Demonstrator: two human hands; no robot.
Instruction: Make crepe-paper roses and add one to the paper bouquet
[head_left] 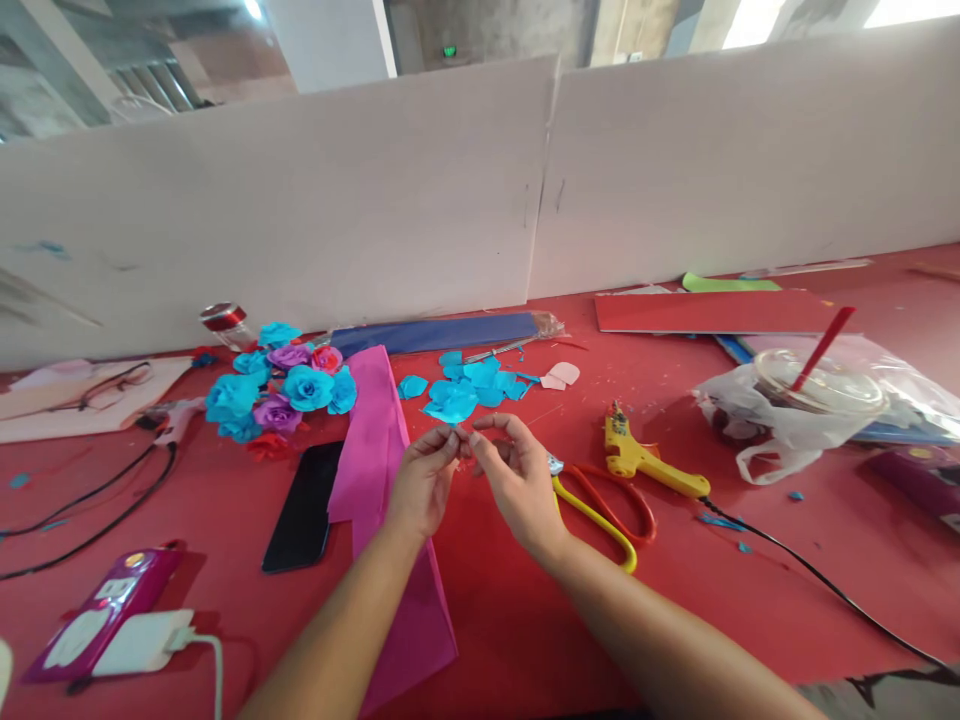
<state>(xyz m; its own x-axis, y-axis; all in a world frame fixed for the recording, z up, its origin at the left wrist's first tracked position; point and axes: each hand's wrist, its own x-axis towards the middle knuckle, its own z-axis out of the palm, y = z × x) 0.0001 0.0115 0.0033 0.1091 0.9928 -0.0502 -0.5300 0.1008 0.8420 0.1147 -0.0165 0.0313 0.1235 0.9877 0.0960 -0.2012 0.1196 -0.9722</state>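
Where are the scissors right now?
In the head view, the scissors lie right of centre on the table, between the right hand and the glue gun.

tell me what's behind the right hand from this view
Scissors lie partly behind the right hand; their red and yellow handles and a bit of metal show beside it. Most of the blades can't be seen, covered by the hand.

Scissors (600,519) partly hidden behind right hand (520,487), any fingertip scrap too small to tell.

Two hands (421,480), one phone (303,508), one glue gun (651,462)
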